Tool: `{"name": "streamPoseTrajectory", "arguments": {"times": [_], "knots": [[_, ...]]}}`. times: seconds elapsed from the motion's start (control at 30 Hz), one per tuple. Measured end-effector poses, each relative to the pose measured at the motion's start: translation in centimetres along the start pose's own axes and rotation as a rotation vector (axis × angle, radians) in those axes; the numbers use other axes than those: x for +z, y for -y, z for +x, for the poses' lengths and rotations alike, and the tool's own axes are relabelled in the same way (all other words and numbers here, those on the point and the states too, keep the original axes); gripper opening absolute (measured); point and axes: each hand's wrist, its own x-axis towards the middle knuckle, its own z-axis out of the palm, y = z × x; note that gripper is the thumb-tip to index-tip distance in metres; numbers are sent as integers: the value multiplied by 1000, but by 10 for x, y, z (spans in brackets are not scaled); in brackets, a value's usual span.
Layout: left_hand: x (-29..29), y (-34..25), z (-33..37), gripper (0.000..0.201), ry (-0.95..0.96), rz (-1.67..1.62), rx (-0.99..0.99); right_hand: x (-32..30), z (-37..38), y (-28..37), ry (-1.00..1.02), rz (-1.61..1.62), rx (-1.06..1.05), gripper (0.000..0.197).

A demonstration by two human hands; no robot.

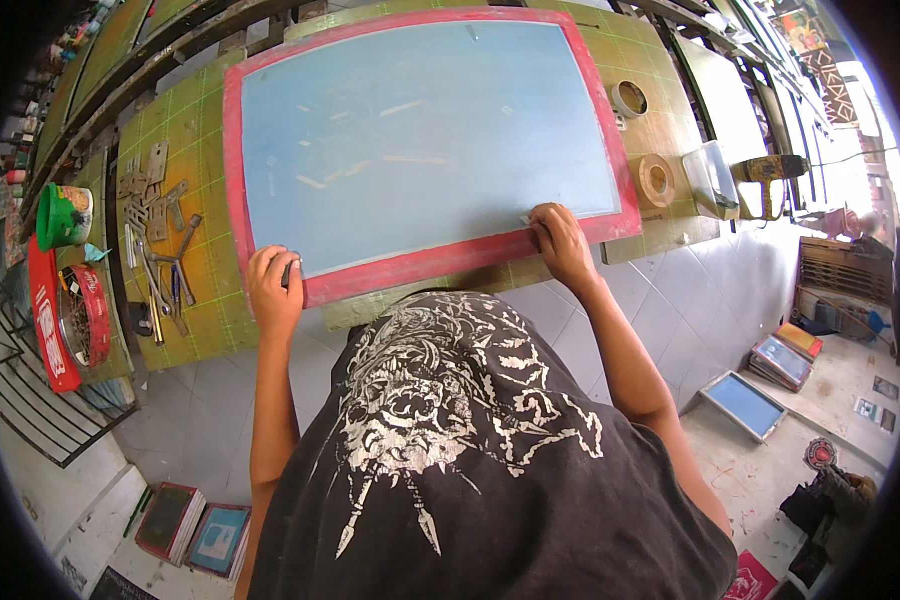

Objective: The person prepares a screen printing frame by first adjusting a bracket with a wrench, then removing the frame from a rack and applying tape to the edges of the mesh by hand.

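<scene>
The left hand [274, 285], fingers curled, is set at the near left corner of a large rectangular screen with blue mesh and a red frame [420, 130]; whether a grip is made cannot be told. On its near edge, toward the right, the right hand [562, 245] is placed, fingers drawn together, any hold unclear. The screen is laid on a yellow-green gridded worktop [190, 120]. Grey metal wrenches [151, 262] are scattered left of the screen; a tan tape roll [645, 172] is set right of it.
</scene>
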Motion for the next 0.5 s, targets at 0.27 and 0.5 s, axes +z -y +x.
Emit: {"name": "streamPoseTrajectory", "arguments": {"times": [0.27, 0.5], "knots": [[2, 1, -2, 7, -24, 19, -8, -1, -25, -12, -187, 411, 350, 10], [-6, -4, -4, 12, -60, -49, -57, -46, -1, 14, -194, 1297, 339, 5]]}}
